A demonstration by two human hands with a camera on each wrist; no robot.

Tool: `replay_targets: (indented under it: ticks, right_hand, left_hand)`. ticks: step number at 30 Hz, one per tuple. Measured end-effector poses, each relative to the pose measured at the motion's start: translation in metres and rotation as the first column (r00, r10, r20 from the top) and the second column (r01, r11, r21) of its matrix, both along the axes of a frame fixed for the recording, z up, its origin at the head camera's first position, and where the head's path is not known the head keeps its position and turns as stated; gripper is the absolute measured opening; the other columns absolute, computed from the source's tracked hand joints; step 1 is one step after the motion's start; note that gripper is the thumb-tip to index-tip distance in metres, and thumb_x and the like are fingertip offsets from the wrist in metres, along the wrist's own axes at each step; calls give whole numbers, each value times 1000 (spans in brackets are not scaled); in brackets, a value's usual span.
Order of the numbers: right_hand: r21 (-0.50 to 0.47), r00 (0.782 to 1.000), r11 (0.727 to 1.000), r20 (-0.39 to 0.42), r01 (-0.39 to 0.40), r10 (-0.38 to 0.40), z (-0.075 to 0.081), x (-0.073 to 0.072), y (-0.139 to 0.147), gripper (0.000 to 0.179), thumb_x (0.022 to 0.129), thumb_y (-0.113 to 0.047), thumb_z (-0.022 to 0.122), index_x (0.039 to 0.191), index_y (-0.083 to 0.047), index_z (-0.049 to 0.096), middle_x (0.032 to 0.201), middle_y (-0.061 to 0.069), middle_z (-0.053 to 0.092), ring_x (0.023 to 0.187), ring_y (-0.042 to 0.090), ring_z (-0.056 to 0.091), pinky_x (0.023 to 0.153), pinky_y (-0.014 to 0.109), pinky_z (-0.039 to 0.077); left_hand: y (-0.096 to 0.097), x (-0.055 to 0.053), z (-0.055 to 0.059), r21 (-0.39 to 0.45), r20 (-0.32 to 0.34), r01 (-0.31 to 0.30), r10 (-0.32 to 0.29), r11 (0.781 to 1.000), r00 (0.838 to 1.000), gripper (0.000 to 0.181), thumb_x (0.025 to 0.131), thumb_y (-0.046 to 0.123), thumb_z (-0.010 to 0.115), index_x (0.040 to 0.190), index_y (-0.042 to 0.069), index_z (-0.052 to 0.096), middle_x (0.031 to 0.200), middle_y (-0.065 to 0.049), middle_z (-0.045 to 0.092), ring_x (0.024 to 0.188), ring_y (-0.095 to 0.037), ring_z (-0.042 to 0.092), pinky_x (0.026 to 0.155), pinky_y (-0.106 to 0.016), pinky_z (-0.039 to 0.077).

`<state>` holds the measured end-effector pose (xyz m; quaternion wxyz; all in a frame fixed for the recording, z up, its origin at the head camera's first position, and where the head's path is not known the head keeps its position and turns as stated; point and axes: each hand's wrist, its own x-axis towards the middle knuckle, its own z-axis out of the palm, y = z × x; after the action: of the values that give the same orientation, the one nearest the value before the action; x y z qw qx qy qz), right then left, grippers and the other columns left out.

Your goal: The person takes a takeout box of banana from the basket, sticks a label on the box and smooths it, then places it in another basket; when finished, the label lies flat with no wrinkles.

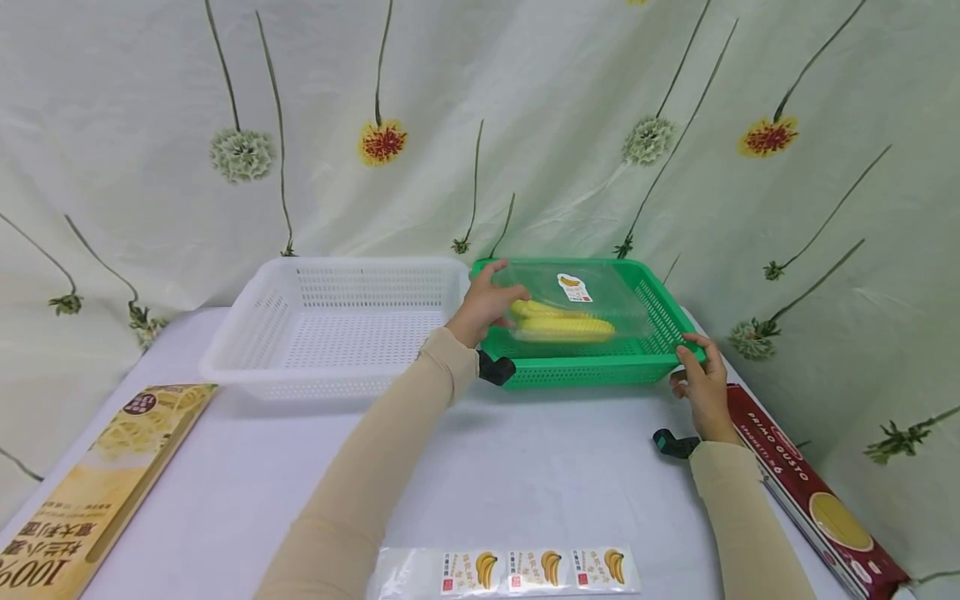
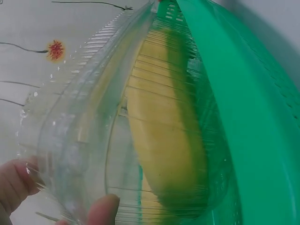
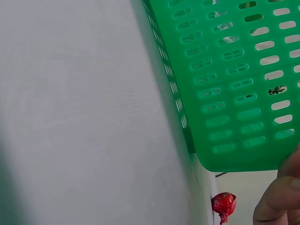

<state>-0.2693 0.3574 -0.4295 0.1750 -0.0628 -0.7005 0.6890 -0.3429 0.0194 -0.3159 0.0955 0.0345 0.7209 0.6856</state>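
Note:
My left hand (image 1: 486, 304) grips the left end of a clear plastic clamshell box (image 1: 626, 304), thumb and fingers at its edge. Yellow bananas (image 1: 566, 329) lie inside, and a banana sticker (image 1: 574, 287) is on the lid. In the left wrist view a banana (image 2: 164, 122) shows through the ridged plastic. The box sits tilted within the green basket (image 1: 585, 372), overlapping its rim on the left. With the right hand (image 1: 705, 383) I hold the basket's near right corner; in the right wrist view, fingers (image 3: 281, 199) are at the slotted green wall.
A white basket (image 1: 352, 387) stands left of the green one. A yellow pasta pack (image 1: 112, 483) lies at the left, a red spaghetti pack (image 1: 810, 492) at the right. The strip of banana stickers (image 1: 510, 572) lies at the front. A flowered cloth (image 1: 555, 108) hangs behind.

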Motion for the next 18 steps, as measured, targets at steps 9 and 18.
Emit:
replay_targets:
  ticks: [9, 18]
  right_hand:
    - [30, 1000, 1000, -14, -2, 2, 0, 1, 0, 24, 115, -28, 53, 139, -24, 54, 109, 1, 54, 68, 8, 55, 55, 21, 43]
    - [16, 1000, 1000, -21, 6, -6, -1, -1, -1, 26, 115, -28, 55, 139, -21, 54, 108, 2, 54, 66, 7, 55, 55, 20, 42]
  left_hand:
    - [8, 2, 2, -90, 15, 32, -31, 995, 999, 79, 104, 9, 68, 172, 17, 29, 170, -22, 36, 43, -8, 39, 58, -26, 53]
    - [13, -1, -3, -144, 55, 50, -42, 988, 998, 81, 104, 9, 69, 173, 20, 26, 169, -22, 38, 45, -14, 44, 57, -30, 46]
